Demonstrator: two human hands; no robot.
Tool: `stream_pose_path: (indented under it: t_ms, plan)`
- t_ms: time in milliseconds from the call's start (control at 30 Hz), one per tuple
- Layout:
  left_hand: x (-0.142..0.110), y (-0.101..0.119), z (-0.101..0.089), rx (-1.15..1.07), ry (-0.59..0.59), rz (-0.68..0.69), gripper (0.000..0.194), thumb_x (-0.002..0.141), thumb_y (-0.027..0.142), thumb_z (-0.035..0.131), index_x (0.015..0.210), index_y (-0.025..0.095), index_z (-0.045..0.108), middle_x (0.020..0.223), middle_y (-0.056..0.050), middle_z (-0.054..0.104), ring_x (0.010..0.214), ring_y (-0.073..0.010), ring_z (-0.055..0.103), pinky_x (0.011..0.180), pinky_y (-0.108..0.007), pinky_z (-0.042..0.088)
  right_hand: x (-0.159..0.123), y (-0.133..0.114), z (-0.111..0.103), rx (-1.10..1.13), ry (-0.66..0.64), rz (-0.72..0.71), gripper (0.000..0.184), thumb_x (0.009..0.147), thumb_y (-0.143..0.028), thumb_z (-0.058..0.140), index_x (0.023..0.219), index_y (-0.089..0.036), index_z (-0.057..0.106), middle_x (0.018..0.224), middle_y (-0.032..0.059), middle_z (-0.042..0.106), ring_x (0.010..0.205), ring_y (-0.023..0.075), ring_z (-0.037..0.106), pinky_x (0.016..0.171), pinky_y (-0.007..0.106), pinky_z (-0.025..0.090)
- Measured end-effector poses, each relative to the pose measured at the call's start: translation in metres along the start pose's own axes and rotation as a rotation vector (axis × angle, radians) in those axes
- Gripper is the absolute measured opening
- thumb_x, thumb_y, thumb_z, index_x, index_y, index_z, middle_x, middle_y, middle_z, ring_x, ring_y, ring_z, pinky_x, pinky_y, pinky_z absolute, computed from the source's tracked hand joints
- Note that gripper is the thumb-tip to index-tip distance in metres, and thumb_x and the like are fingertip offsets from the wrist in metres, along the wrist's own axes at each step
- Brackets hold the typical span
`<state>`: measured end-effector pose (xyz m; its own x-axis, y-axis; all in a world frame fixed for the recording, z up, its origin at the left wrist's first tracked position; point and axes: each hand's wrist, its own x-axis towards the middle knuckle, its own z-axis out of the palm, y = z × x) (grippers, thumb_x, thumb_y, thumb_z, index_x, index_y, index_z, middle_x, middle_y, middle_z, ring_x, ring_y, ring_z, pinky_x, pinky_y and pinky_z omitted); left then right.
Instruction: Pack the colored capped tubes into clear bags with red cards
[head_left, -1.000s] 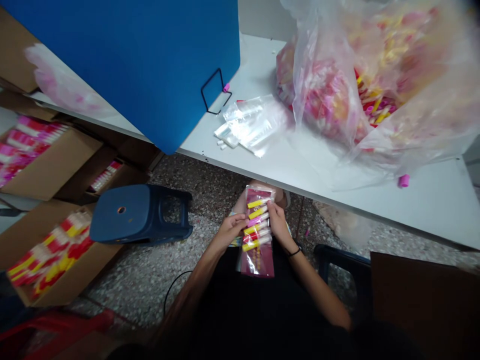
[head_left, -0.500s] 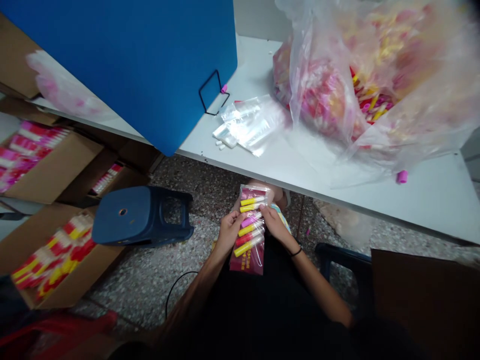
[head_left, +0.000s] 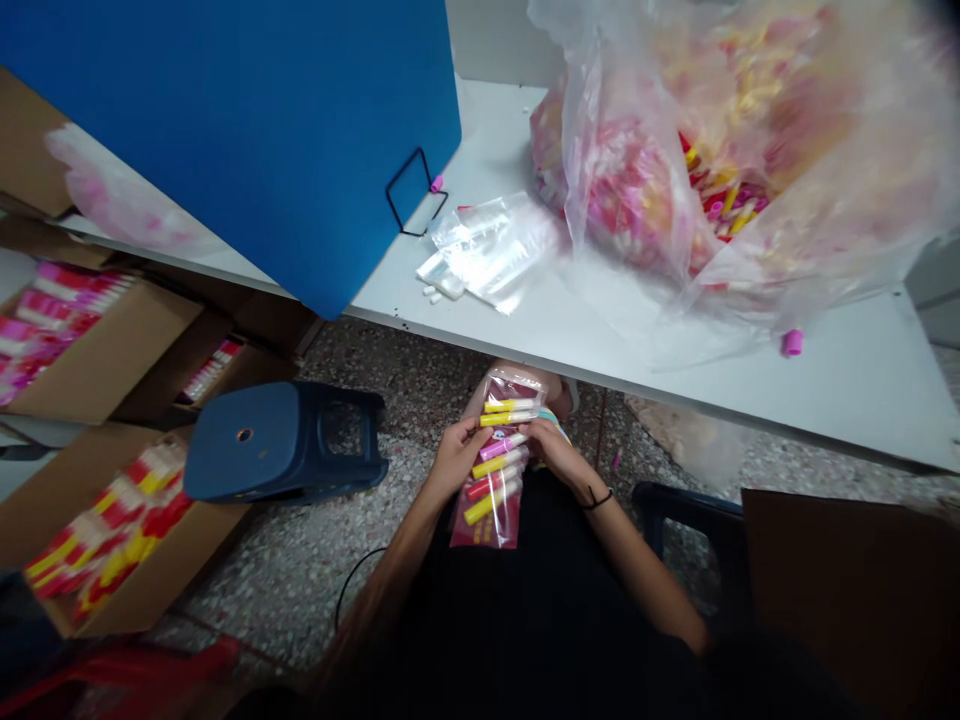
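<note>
A small clear packet (head_left: 491, 480) with a pink card and several yellow, pink and red tubes lies over my lap below the table edge. My left hand (head_left: 452, 458) pinches its left side, fingers closed. From the right, my right hand (head_left: 553, 452) grips the packet near its upper part, a black band on the wrist. Loose empty clear bags (head_left: 487, 250) lie on the white table (head_left: 825, 390) above my hands.
A large clear sack of pink and yellow tubes (head_left: 720, 150) fills the table's right. A blue divider board (head_left: 247, 130) stands at the left. A dark blue stool (head_left: 281, 440) and cardboard boxes of packed tubes (head_left: 112, 520) sit on the floor at left.
The packet has tilted, its lower end swinging left, and both hands have shifted slightly up along it. The view has drifted a little.
</note>
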<state>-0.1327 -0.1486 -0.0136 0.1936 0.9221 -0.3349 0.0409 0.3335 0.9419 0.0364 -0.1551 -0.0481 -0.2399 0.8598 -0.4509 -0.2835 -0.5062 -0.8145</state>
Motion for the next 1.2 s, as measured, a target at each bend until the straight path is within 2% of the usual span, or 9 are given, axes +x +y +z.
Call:
stream_pose_path:
  t_ms: [200,367,433,700,867,933,1033,1100,1200]
  plan:
    - [0.001,-0.006,0.008,0.265,0.085,0.141,0.027,0.083,0.036,0.051,0.083,0.014,0.067,0.07,-0.001,0.063,0.066,-0.0146,0.055,0.065,-0.022,0.041,0.0,-0.002,0.008,-0.027,0.108,-0.07,0.029,0.071,-0.041,0.061,0.086,-0.017,0.068,0.072,-0.0003,0.066,0.065,0.0147,0.056,0.061,0.025,0.043]
    - [0.003,0.003,0.002,0.228,-0.07,0.124,0.03,0.083,0.037,0.051,0.097,0.014,0.064,0.082,-0.003,0.065,0.075,-0.0161,0.056,0.07,-0.023,0.042,0.003,0.003,0.005,0.139,0.108,-0.017,0.03,0.067,-0.039,0.065,0.086,-0.016,0.067,0.072,-0.0007,0.067,0.063,0.0137,0.056,0.061,0.025,0.042]
    - [0.005,0.004,0.0,0.196,-0.067,0.12,0.029,0.083,0.037,0.05,0.095,0.014,0.063,0.083,-0.003,0.064,0.075,-0.0159,0.056,0.071,-0.023,0.042,0.005,0.005,0.005,0.099,0.12,-0.036,0.027,0.067,-0.038,0.065,0.082,-0.016,0.067,0.071,-0.0011,0.067,0.063,0.0135,0.055,0.063,0.025,0.042]
    - [0.006,-0.004,0.011,0.31,0.194,0.208,0.032,0.086,0.037,0.045,0.064,0.016,0.054,0.056,0.003,0.047,0.056,-0.0112,0.041,0.055,-0.022,0.031,-0.001,-0.008,0.02,-0.085,0.106,-0.179,0.035,0.075,-0.046,0.057,0.097,-0.02,0.065,0.091,0.001,0.069,0.09,0.02,0.06,0.086,0.032,0.044]
    - [0.011,-0.005,0.012,0.193,0.331,0.188,0.037,0.085,0.043,0.045,0.06,0.016,0.052,0.058,0.001,0.05,0.057,-0.0121,0.044,0.057,-0.023,0.034,-0.008,-0.003,0.015,-0.107,-0.056,-0.128,0.037,0.074,-0.049,0.061,0.096,-0.02,0.065,0.084,0.0005,0.068,0.081,0.0184,0.06,0.076,0.031,0.046]
    - [0.01,-0.005,0.009,0.084,0.32,0.122,0.039,0.081,0.051,0.048,0.062,0.016,0.053,0.059,0.0,0.053,0.058,-0.0125,0.046,0.057,-0.023,0.037,-0.01,0.003,0.011,-0.07,-0.076,-0.083,0.037,0.073,-0.052,0.062,0.089,-0.018,0.065,0.076,0.0002,0.066,0.071,0.0167,0.058,0.068,0.029,0.046]
    - [-0.001,-0.003,0.002,-0.093,0.173,-0.106,0.043,0.071,0.058,0.057,0.076,0.015,0.058,0.063,-0.001,0.057,0.058,-0.0134,0.051,0.055,-0.023,0.041,-0.012,0.008,0.008,-0.043,0.045,-0.111,0.037,0.072,-0.055,0.062,0.077,-0.018,0.062,0.065,-0.0017,0.062,0.059,0.0132,0.053,0.059,0.026,0.043]
    - [-0.01,0.0,-0.001,-0.145,0.075,-0.219,0.045,0.063,0.052,0.068,0.085,0.014,0.06,0.068,-0.002,0.061,0.059,-0.0143,0.055,0.055,-0.024,0.044,-0.013,0.008,0.01,-0.063,0.069,-0.125,0.037,0.072,-0.055,0.061,0.075,-0.018,0.061,0.064,-0.0023,0.06,0.057,0.0123,0.051,0.057,0.025,0.041]
    - [-0.017,0.004,-0.003,-0.15,0.029,-0.25,0.042,0.057,0.038,0.074,0.087,0.012,0.062,0.072,-0.002,0.064,0.063,-0.0149,0.058,0.058,-0.024,0.046,-0.013,0.005,0.016,-0.099,-0.001,-0.128,0.037,0.075,-0.054,0.059,0.081,-0.018,0.062,0.071,-0.0011,0.063,0.064,0.0134,0.054,0.064,0.026,0.044]
